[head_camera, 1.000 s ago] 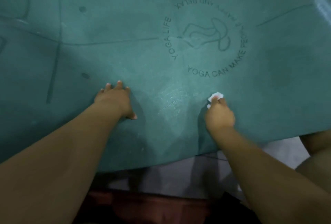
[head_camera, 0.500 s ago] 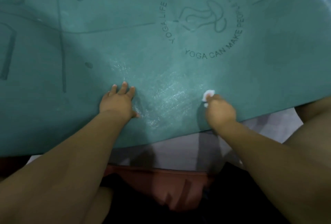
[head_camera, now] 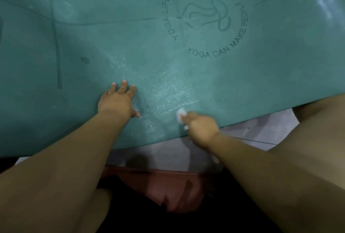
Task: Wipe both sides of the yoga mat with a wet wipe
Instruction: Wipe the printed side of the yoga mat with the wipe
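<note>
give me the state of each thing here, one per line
teal rubber yoga mat: unrolled flat, printed side up, near edge on pale floor
wet sheen patch: glistening on the mat between the hands
small white wet wipe: bunched, pinched by the right hand, on the mat near its edge
left hand: fingers straight, resting flat on the mat
right hand: blurred, gripping the wipe
</note>
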